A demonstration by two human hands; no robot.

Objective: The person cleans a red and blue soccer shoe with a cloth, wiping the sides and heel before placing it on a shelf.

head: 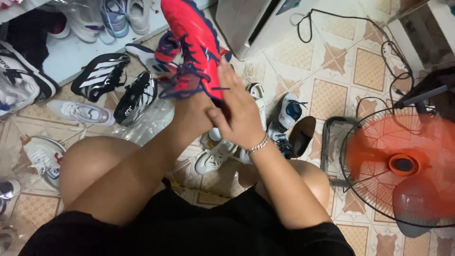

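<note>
- One red shoe (pixel 192 35) with dark navy laces is held up in front of the person, above the tiled floor (pixel 332 71) and over the scattered shoes.
- Its long axis runs from the hands up and slightly left toward the top edge of the view; the toe end points up and away, the heel end sits down in the hands.
- Two hands grip it: the left hand (pixel 192 114) is closed around the heel end from below, partly hidden; the right hand (pixel 239 111), with one silver bracelet (pixel 258 144) at the wrist, is clamped on the same end from the right. The two hands touch each other.
- Loose lace ends hang out to the left of the shoe, just above the left hand.
- On the floor to the left lie two black shoes with white stripes (pixel 118 87), side by side, and one white sneaker (pixel 80 112) just below them.
- Another white sneaker (pixel 213 159) lies between the knees, under the hands.
- One orange fan (pixel 403 163) in a wire cage stands at the right, well apart from the red shoe.
- More shoes sit along the upper left; their count cannot be told.
</note>
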